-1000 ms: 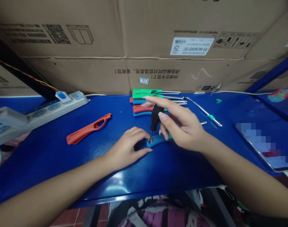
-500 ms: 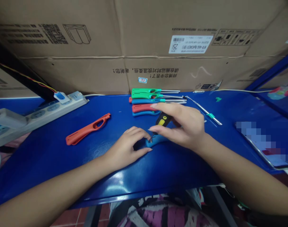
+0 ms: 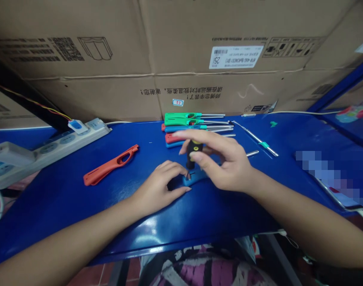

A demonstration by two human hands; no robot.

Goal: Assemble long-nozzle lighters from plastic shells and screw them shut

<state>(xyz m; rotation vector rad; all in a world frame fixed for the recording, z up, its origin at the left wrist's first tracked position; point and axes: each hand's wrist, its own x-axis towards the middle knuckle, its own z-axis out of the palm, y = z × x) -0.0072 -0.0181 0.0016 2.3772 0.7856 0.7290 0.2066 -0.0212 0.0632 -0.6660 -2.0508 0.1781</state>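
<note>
A blue long-necked lighter [image 3: 196, 177] lies on the table, its metal tube [image 3: 253, 153] showing beyond my right hand. My left hand [image 3: 165, 186] grips the butt end of that lighter, index finger at its top and thumb along the near side. A short black and yellow screwdriver [image 3: 194, 153] stands nearly upright in my right hand [image 3: 226, 159], between thumb and fingers. Its tip meets the lighter's handle end beside my left fingertips. The middle of the lighter is hidden under my right hand.
Several green, red and blue lighters [image 3: 181, 118] lie stacked behind my hands. An orange handle shell [image 3: 110, 165] is at left, near a power strip [image 3: 59, 145]. A loose metal tube [image 3: 255, 139] and a phone [image 3: 327, 186] lie right. Cardboard [image 3: 110, 95] stands behind.
The screwdriver has swung from a slant to nearly upright, and my right hand has shifted slightly left with it. My left hand and the blue lighter have stayed in place.
</note>
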